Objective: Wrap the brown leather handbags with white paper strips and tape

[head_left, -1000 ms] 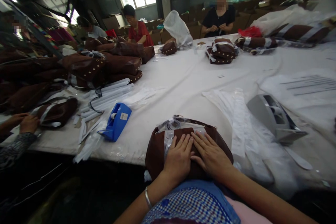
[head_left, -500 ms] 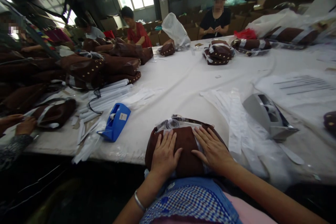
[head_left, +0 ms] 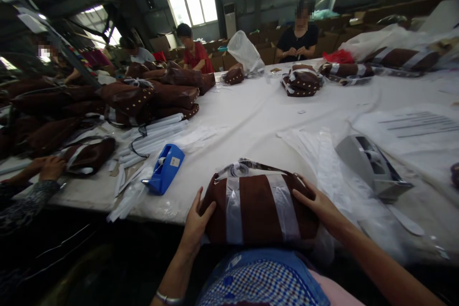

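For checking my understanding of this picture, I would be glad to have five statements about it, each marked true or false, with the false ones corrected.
1. The left hand and the right hand touch opposite ends of the brown bag. True.
2. The blue tape dispenser stands on the same side as the right hand. False: it stands on the left side; the grey dispenser is on the right.
3. Two pale strips run across the brown bag. True.
4. The right arm wears the silver bracelet. False: the left arm wears it.
5. A person in a red top is at the far side of the white table. True.
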Tool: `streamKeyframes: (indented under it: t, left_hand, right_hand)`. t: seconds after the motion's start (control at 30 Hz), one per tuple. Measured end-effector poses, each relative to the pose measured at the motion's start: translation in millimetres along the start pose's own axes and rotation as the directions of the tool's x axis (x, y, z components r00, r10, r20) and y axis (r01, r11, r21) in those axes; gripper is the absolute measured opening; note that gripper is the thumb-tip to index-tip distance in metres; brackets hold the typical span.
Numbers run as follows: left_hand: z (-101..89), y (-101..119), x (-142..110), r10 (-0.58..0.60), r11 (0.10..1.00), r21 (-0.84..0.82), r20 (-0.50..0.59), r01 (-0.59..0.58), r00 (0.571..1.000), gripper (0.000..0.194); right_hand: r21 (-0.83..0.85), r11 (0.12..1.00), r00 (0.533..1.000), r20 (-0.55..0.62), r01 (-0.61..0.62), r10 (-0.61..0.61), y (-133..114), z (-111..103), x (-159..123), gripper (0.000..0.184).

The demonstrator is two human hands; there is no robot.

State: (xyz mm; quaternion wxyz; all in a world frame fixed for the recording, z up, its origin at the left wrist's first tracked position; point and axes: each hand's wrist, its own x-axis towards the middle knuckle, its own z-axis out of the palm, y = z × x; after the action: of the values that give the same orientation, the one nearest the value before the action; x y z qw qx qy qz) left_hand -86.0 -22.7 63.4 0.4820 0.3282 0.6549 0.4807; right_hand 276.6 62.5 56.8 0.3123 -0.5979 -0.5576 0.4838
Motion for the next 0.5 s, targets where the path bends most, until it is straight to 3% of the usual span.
streamKeyframes:
  t: [0.13,0.23,0.33,0.43,0.5]
  left_hand:
    - [-8.3,18.1,-6.1,0.215,0.973,-0.084,0.012,-0.214,0.976,0.097]
    - [-19.2,31.3,-1.2,0.312,0.948,-0.072,-0.005,-0.311,0.95,0.1]
    - [-23.4,40.5,1.5,0.286,0.953,-0.099,-0.034,-0.288,0.958,0.1]
    - [-24.9,38.7,1.8,0.191,0.974,-0.099,-0.115,-0.203,0.975,0.095]
    - [-29.3,29.8,9.9,0.199,0.978,-0.021,-0.203,-0.207,0.959,0.088]
  right_hand:
    - [0.309,0.939,0.987,0.011,0.152,-0.163,-8.8,-7.9,-5.3,0.104]
    - [0.341,0.922,0.947,0.191,0.183,-0.258,-16.2,-12.2,-2.5,0.11]
    - [0.307,0.943,0.93,0.291,0.131,-0.224,-26.6,-7.3,-0.5,0.093]
    - [0.286,0.949,0.965,0.182,0.134,-0.191,-41.8,2.8,-1.7,0.079]
    - [0.325,0.937,0.973,0.139,0.131,-0.184,-52.5,8.8,0.4,0.074]
